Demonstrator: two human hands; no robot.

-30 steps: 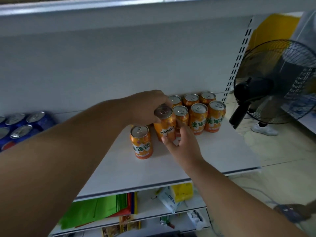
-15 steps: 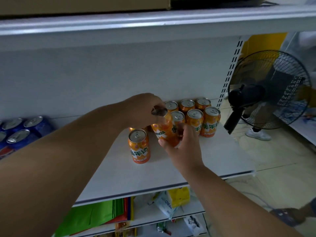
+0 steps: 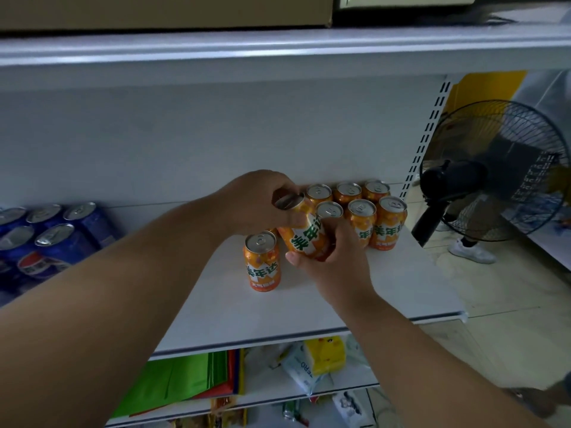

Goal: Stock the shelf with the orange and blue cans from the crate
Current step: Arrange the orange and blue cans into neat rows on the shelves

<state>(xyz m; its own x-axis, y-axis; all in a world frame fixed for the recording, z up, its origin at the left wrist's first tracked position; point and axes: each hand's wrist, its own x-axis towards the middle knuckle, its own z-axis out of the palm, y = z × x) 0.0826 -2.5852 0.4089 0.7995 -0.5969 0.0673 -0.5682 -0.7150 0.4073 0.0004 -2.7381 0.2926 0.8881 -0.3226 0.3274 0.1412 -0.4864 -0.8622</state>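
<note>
Orange, tilted can (image 3: 304, 231) is gripped at its top by the left hand (image 3: 262, 200) and at its base by the right hand (image 3: 335, 261), above the white shelf (image 3: 401, 291).

A black standing fan (image 3: 494, 171) sits on the floor at the far right, and a white shoe (image 3: 471, 251) shows just beneath it. Below, on the lower level, green and red folded bags (image 3: 182, 381) lie to the left, with a yellow packet (image 3: 326, 355) and white packets (image 3: 298, 370) to their right. A cardboard box (image 3: 167, 10) rests up top.
</note>
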